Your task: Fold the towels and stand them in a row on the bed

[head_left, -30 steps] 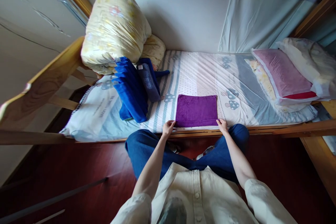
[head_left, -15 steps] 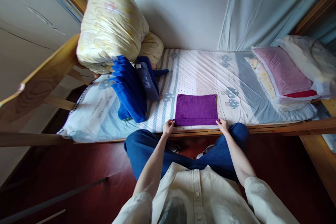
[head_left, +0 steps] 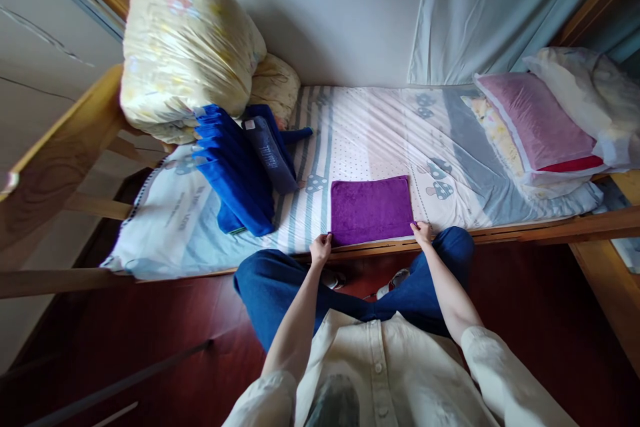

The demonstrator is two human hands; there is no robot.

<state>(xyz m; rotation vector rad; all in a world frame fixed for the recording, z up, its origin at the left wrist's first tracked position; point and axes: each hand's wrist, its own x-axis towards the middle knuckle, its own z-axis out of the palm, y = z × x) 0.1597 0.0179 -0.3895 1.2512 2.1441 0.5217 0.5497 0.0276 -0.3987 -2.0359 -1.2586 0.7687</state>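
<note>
A purple cloth [head_left: 371, 209] lies flat as a rectangle on the bed's patterned sheet [head_left: 385, 133], close to the front edge. My left hand [head_left: 321, 248] pinches its near left corner. The near right corner is between the fingers of my right hand [head_left: 421, 233]. To the left, a row of folded blue cloths [head_left: 235, 173] leans over on the sheet. Beside them stands a darker blue folded cloth [head_left: 270, 153] with pale lettering and a white tag.
A large bundled yellow quilt [head_left: 185, 47] sits at the back left by a wooden headboard [head_left: 65, 140]. At the right lie a pink pillow [head_left: 543, 120] in clear wrapping and another wrapped bundle [head_left: 595, 97]. A wooden bed rail [head_left: 530, 230] runs along the front.
The narrow folded strip along the purple cloth's near edge no longer shows; the cloth is now flat there. Both hands remain at its near corners. The view has shifted slightly.
</note>
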